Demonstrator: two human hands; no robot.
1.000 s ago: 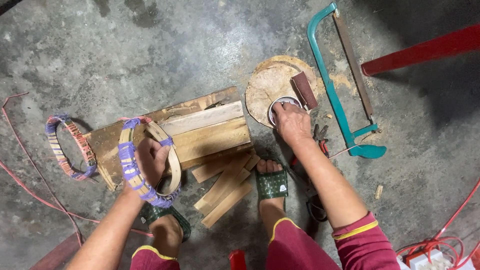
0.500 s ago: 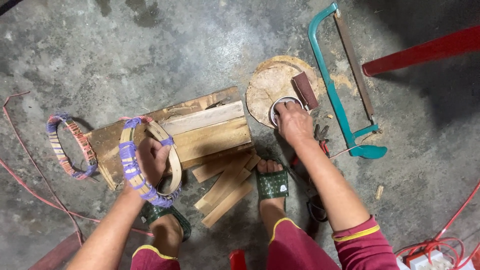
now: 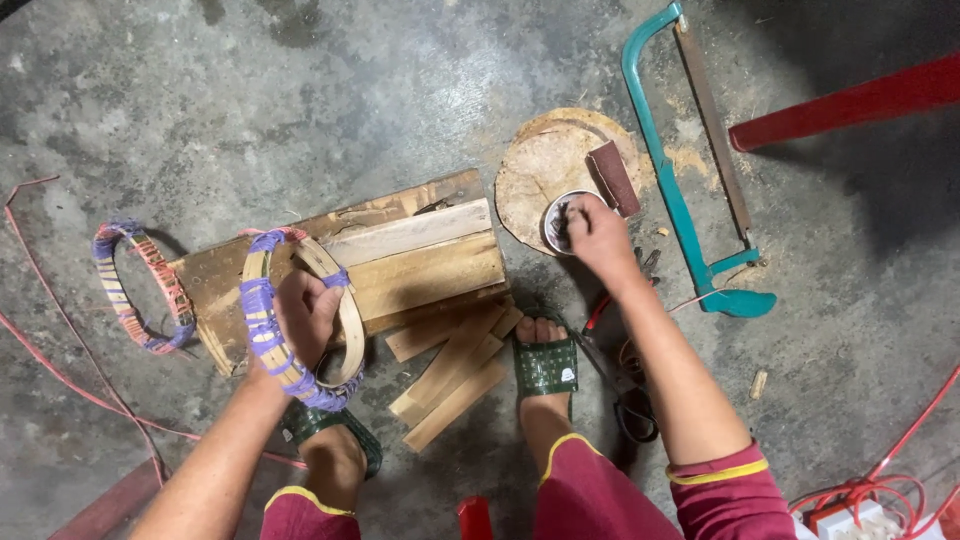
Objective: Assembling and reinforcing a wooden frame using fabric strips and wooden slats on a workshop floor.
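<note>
My left hand grips a bamboo ring partly wrapped in purple tape, held over a stack of wooden boards. My right hand reaches into a small round tin that sits on a round wooden slab; its fingertips are inside the tin, and what they touch is hidden. A dark sanding block lies on the slab beside the tin.
A second ring wrapped in purple and red lies on the concrete floor at the left. A teal hacksaw lies at the right, pliers by my right foot. Short wood strips lie between my sandalled feet. Red cords run along both edges.
My right hand has shifted slightly, its fingers dipping deeper into the tin. The left hand and its ring have stayed put.
</note>
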